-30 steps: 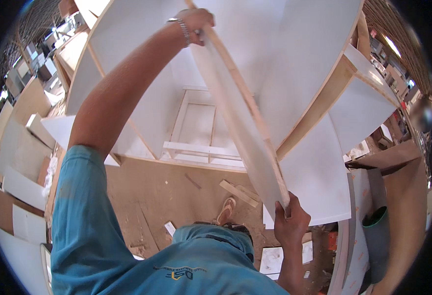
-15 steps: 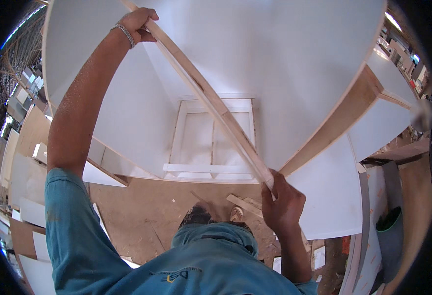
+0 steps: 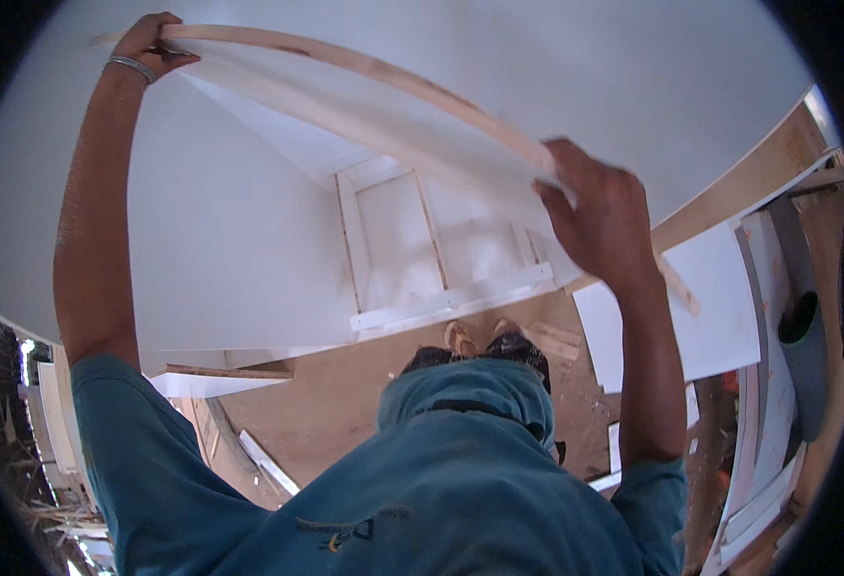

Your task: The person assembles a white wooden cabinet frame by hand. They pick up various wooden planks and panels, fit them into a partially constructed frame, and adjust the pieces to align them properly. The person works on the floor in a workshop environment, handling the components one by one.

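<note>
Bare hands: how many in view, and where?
2. The bare left hand grips the long white board with pale wooden edge near its left end; the bare right hand grips its right end.

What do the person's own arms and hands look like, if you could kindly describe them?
Both arms wear short teal sleeves, leaving the forearms bare. The left hand has no glove; a silver-grey bracelet circles its wrist. The right hand is gloveless too, with no bracelet visible.

Panel [image 3: 383, 110], far face hidden
</note>
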A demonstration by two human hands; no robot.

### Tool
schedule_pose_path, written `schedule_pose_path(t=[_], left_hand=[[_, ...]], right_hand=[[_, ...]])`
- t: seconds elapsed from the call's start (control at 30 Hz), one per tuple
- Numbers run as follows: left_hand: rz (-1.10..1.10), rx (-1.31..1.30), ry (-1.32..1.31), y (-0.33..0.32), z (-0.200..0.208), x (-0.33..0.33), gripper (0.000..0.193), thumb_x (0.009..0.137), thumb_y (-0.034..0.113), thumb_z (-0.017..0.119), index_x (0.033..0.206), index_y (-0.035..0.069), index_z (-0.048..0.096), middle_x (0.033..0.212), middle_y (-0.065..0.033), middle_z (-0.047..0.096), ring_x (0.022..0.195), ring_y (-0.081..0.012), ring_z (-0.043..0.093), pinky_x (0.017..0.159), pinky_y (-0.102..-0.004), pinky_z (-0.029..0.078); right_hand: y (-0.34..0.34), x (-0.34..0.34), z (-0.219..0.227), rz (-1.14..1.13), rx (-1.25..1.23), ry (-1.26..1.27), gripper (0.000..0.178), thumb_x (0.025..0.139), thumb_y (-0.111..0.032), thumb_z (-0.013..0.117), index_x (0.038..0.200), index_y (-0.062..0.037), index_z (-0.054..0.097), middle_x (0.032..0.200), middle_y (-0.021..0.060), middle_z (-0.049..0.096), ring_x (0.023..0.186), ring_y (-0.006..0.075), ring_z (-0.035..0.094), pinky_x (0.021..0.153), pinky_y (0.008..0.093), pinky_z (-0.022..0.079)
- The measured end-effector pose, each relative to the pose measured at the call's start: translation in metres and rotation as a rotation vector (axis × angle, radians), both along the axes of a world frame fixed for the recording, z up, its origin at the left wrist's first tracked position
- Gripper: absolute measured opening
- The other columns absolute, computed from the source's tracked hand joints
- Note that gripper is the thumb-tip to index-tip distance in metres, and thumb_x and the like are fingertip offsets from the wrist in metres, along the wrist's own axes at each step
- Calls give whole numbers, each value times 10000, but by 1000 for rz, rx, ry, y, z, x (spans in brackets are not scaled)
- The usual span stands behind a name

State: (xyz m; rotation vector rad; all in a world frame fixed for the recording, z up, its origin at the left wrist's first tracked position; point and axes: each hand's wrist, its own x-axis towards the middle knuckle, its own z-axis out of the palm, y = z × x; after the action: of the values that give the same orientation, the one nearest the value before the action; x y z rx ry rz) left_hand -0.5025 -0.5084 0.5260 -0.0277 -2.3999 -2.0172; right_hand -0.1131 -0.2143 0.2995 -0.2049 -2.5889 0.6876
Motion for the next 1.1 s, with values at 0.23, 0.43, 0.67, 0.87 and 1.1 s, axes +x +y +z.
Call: schedule_pose_path(t=[0.23,0.43,0.67,0.87,1.1], left_hand=[[-15,-466,25,-38,-20,-107,466,774,108,833,1134,-14,564,1088,-166,632,1035,-214,631,963,-334,573],[85,-295,-55,-112,-59,-173,387,922,142,559,1254,-39,474,1275,-240,450,1178,-356,490,950,-493,550],[280,68,-190,-112,-89,-168,401,1052,186,306,1344,-84,362,1399,-360,340,1271,-507,432,969,-631,524],[313,253,-225,-192,-174,-224,507,860,296,690,1193,-51,530,1186,-216,588,1090,-323,597,927,-439,560],[379,380,-132,-136,-191,-173,266,981,108,470,1198,-46,484,1310,-271,423,1241,-455,437,989,-709,452]], right_hand=[[33,-100,-12,-43,202,120,360,865,-185,665,1215,-135,603,981,132,718,923,359,678,839,490,533],[38,-192,26,68,217,-165,457,894,-166,650,1333,-87,547,1177,223,652,1119,373,607,991,485,469],[56,-266,49,194,398,-58,373,884,-156,657,1236,-52,589,1117,203,672,1061,394,621,926,516,474],[67,-339,37,210,546,37,394,902,-162,650,1275,-56,580,1186,191,659,1110,371,613,949,500,472],[69,-362,13,209,524,-43,413,950,-192,611,1336,-56,556,1307,154,618,1202,331,582,1020,475,447]])
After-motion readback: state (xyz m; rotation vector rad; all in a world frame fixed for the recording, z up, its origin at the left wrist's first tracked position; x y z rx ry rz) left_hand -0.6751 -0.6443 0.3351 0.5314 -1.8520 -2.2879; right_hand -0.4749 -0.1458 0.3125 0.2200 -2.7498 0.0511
